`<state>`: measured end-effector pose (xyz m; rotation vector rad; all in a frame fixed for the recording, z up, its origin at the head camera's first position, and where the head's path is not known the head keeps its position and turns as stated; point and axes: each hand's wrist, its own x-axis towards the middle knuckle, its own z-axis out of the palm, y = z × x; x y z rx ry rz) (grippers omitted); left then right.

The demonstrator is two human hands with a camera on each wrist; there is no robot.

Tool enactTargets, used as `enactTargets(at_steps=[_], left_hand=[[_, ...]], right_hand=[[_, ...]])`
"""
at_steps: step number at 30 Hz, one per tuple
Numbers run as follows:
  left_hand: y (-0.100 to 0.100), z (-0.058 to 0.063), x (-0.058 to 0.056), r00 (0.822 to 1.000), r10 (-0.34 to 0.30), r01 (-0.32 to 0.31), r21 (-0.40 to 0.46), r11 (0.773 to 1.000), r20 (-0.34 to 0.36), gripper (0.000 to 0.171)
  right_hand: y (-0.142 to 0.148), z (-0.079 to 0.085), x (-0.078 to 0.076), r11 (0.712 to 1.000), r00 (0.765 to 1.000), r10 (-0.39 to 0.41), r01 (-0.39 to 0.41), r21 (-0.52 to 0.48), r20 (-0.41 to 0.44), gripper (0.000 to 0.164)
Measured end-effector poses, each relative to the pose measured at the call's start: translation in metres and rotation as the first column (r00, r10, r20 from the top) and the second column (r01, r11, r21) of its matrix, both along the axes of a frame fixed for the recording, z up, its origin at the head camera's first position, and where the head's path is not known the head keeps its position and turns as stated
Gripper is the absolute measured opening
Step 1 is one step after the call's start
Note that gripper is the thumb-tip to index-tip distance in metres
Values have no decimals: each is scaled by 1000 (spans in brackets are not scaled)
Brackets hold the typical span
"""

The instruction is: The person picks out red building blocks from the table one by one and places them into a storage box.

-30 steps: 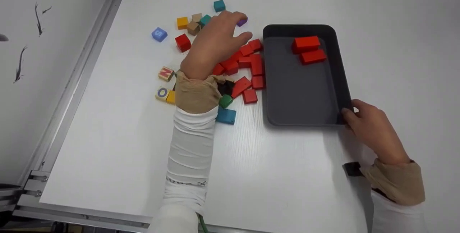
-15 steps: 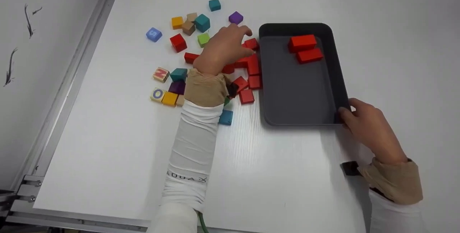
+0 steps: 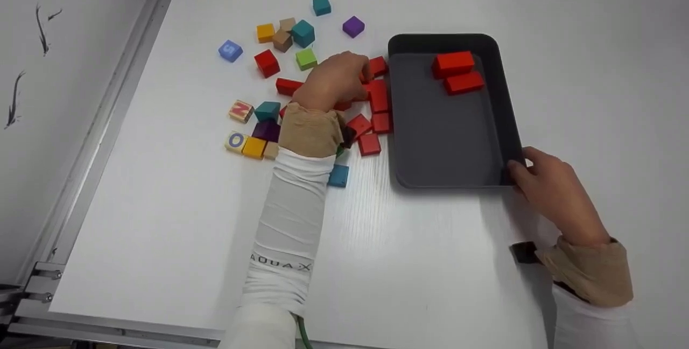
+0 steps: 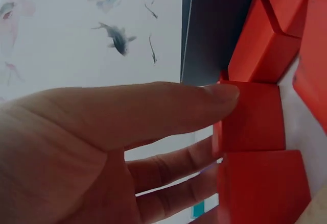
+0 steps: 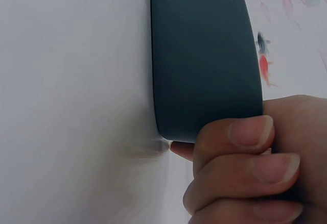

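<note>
My left hand (image 3: 332,81) is down among a cluster of red blocks left of the tray. In the left wrist view its thumb lies on a red block (image 4: 255,119) and the fingers curl in at the block's other side, pinching it. Another red block (image 4: 263,188) sits right beside that one. My right hand (image 3: 554,190) grips the near right corner of a dark grey baking tray (image 3: 447,176), thumb over the rim. In the right wrist view its fingers (image 5: 240,168) are curled at the tray's end. Two red blocks (image 3: 453,63) lie inside the tray, toward the back.
Left of the red cluster lie scattered coloured blocks, among them a purple cube (image 3: 353,26), a lime green cube (image 3: 306,59) and a blue cube (image 3: 230,50). Letter blocks (image 3: 237,141) and a blue block (image 3: 338,175) are nearer. A metal rail (image 3: 107,123) runs along the table's left side.
My left hand has come down toward me from near the purple cube into the red blocks, and its fingers have closed in on one. The right hand keeps its grip on the tray.
</note>
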<state>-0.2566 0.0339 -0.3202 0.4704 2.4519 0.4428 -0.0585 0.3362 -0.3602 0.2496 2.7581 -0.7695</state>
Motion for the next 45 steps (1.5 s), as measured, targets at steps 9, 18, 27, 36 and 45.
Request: enactTargets(at_steps=[9,18,27,36,45], left_hand=[[0,-5,0,999,46,-46,18,999,4,38],[4,-2,-2,994,80,-81,-7,997,-76,40],[20,8,-3,963,114,-104,52,993,-244,40],[39,20,0,915,74,-34,107,994,-396,35],[64,26,-4,915,39,13,125,992,-401,34]], right_hand=[[1,-1,-1,1000,1000,12,-12,-9,7,45],[0,-1,-1,1000,1000,-2,2,-11,19,43],[1,-1,0,1000,1000,-15,15,-14,7,43],[-2,4,-5,1000,1000,-7,7,-11,-30,39],[-5,1,2,999,1000,-23,22,-26,-19,37]])
